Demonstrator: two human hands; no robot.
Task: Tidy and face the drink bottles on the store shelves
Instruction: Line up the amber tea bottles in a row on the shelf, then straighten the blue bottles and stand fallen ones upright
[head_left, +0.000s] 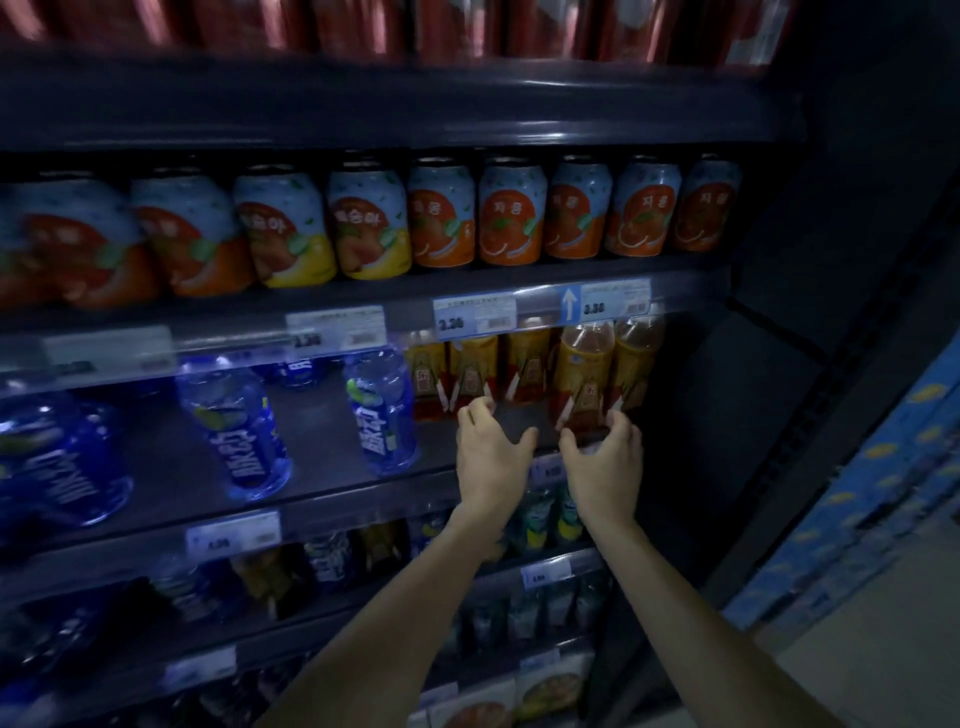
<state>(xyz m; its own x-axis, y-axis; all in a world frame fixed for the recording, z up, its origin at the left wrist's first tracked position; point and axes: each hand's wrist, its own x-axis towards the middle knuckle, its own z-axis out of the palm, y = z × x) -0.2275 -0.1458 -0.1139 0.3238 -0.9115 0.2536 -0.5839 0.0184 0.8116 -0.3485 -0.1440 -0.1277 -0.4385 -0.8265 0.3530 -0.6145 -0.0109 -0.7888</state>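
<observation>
At the right end of the middle shelf (322, 457), the right hand (605, 462) cups the base of an orange tea bottle (582, 379) at the shelf's near edge; the left hand (491, 449) hovers half-open, empty. Full, smooth plastic: probably heavy and slippery, best gripped low around the body.

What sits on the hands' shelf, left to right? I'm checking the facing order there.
Large blue bottle → second blue bottle → third blue bottle → set-back orange bottles → left hand → front orange bottle with the right hand at its base → last orange bottle.
</observation>
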